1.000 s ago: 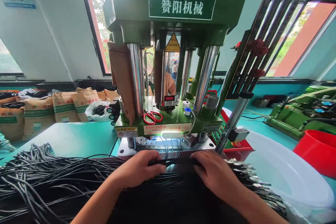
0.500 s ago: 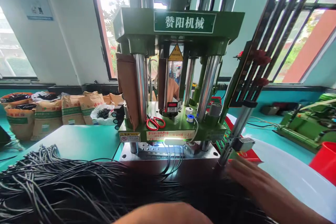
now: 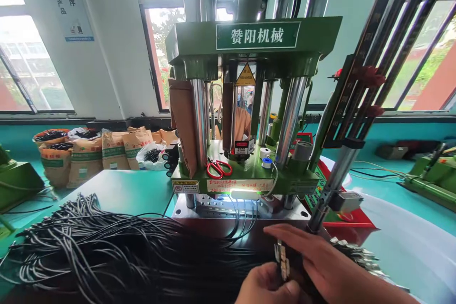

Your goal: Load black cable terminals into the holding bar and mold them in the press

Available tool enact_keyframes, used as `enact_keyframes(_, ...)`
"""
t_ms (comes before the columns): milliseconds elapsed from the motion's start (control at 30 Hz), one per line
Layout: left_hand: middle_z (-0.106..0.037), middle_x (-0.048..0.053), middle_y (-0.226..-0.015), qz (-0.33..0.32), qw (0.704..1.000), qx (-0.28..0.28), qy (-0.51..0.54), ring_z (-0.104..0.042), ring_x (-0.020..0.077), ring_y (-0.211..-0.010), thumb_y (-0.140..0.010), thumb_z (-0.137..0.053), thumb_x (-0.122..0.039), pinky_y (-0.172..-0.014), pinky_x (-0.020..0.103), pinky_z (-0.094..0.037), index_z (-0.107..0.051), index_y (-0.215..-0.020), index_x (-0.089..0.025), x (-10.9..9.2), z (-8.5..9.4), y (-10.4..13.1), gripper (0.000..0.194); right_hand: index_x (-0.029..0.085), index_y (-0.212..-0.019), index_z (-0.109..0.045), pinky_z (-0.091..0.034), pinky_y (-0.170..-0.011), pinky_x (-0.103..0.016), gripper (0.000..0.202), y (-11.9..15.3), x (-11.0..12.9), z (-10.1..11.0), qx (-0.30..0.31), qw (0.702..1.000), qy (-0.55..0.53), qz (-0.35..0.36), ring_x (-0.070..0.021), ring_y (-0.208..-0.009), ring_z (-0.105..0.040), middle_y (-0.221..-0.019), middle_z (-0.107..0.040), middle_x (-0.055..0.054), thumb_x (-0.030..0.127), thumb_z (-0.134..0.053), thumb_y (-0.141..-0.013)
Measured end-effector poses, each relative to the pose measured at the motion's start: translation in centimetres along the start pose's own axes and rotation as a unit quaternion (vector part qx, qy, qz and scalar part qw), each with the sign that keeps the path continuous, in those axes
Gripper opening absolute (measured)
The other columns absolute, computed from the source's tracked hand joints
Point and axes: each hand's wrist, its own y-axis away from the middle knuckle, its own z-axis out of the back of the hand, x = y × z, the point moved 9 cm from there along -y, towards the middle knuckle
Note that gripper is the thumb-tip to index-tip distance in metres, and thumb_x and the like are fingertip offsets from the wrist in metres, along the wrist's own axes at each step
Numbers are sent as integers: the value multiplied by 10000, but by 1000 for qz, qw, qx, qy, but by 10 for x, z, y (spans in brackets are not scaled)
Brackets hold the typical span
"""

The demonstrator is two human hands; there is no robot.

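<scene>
At the bottom of the view, my left hand [image 3: 272,285] is closed round a small bunch of metal connector ends [image 3: 282,261], which point upward between my hands. My right hand [image 3: 306,249] is just above and right of them, its fingers stretched out and pressed flat toward the tips, not wrapped round anything. Black cables [image 3: 142,242] spread over the dark work surface to the left of my hands. Several thin cables run into the lower plate [image 3: 228,206] of the green press [image 3: 258,185]. More metal ends [image 3: 359,256] lie right of my right wrist.
Red-handled scissors [image 3: 219,168] and a blue-white tape roll [image 3: 266,163] rest on the press ledge. A slanted metal post [image 3: 338,171] rises at the right, beside a red control box [image 3: 356,223]. Paper sacks [image 3: 85,159] stand behind the light green table [image 3: 135,185].
My right hand has moved left from beside the post toward the middle. My left hand has come into view with the connector ends. The view has turned slightly left.
</scene>
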Motion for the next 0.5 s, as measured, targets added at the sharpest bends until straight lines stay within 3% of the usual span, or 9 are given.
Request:
enact_keyframes(100, -624, 35, -648, -16, 1000, -22, 12, -580, 122, -496, -475, -859, -507, -527, 258, -421, -578, -817, -134, -5, 10, 2, 580, 307, -1277, -567, -450, -970, -261, 627, -20, -5, -3, 7, 1000, -26, 1, -161, -1135, -577, -1269, -614, 14, 18, -407, -745)
enact_keyframes(200, -629, 19, -683, -23, 997, -52, 52, -623, 144, -571, -499, -865, -467, -574, 281, -470, -586, -932, -142, -9, 16, 8, 609, 196, -1205, -612, -449, -937, -286, 552, -51, -41, 2, -71, 993, 78, -62, -160, -1037, -614, -1122, -677, -45, -15, -316, -790)
enact_keyframes(267, -631, 16, -712, -31, 995, -64, 67, -633, 148, -602, -531, -862, -428, -597, 297, -490, -593, -979, -143, -12, 17, 12, 595, 92, -1117, -638, -407, -962, -354, 403, -73, -62, -6, -83, 986, 121, -83, -234, -1086, -572, -1126, -652, -144, 11, -398, -804)
enact_keyframes(400, -641, 27, -729, -34, 995, -71, 69, -633, 146, -604, -581, -849, -384, -578, 283, -483, -606, -952, -135, -18, 17, 17, 509, 95, -883, -664, -400, -912, -372, 132, -111, -80, -28, -87, 977, 161, -111, -271, -1025, -551, -1001, -648, -148, 138, -615, -768)
enact_keyframes(500, -647, 33, -752, -34, 994, -86, 65, -635, 149, -608, -579, -853, -369, -582, 286, -488, -602, -911, -136, -21, 18, 19, 478, 126, -861, -634, -425, -860, -385, 124, -127, -79, -36, -97, 970, 172, -139, -230, -966, -562, -960, -637, -77, 245, -626, -827)
